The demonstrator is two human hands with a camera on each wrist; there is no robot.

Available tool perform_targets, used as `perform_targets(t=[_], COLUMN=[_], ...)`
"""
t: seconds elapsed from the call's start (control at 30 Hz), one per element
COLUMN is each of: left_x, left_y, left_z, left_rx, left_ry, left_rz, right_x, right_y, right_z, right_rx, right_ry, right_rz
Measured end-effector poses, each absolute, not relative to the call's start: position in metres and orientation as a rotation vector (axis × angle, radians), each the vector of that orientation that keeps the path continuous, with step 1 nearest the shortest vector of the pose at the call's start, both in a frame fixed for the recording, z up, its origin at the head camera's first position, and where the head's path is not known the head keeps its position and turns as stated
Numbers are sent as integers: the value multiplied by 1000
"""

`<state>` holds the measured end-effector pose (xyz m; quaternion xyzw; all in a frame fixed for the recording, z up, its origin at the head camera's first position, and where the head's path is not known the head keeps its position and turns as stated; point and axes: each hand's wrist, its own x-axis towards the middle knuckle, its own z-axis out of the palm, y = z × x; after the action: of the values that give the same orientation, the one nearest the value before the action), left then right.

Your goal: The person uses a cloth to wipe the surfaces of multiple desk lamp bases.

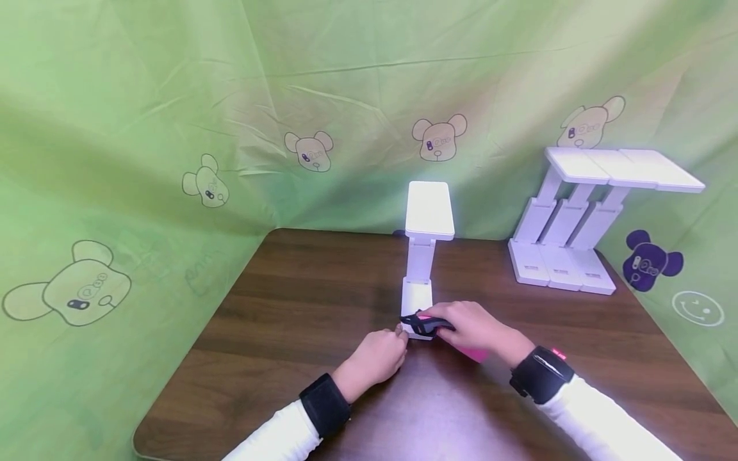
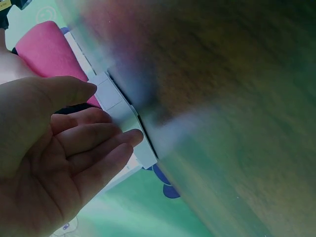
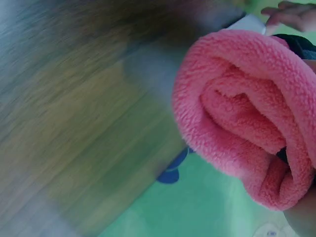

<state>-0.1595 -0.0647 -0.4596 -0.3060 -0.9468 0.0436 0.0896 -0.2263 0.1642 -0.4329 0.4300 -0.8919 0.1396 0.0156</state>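
A white folding desk lamp [image 1: 429, 243] stands upright mid-table, its base [image 1: 416, 306] nearest me. My left hand [image 1: 385, 351] reaches the base's front left corner. In the left wrist view its fingers [image 2: 94, 138] lie fairly straight against the white base edge [image 2: 123, 114]. My right hand [image 1: 468, 328] grips a rolled pink fleece cloth [image 1: 474, 353] against the right front of the base. The cloth [image 3: 247, 118] fills the right wrist view. Something black and strap-like [image 1: 427, 324] lies at the right fingertips; I cannot tell what it is.
Three more white folding lamps [image 1: 567, 221] stand side by side at the back right of the brown table [image 1: 300, 307]. A green sheet printed with bears [image 1: 173, 128] hangs behind and on both sides of the table.
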Motion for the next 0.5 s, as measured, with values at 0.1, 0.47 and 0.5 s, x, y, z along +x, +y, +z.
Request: perform_targets(t=[0.1, 0.47, 0.5], left_x=[-161, -158, -157], left_y=[-66, -69, -68], left_z=[-459, -454, -455], left_rx=[-927, -940, -940], left_ry=[-2828, -2772, -2767], left_rz=[115, 74, 66], right_x=[-225, -233, -234], right_y=[173, 145, 141], right_z=[-425, -421, -425], right_rx=[1294, 1275, 1290], right_ry=[-2812, -2660, -2655], right_rz=[382, 412, 425])
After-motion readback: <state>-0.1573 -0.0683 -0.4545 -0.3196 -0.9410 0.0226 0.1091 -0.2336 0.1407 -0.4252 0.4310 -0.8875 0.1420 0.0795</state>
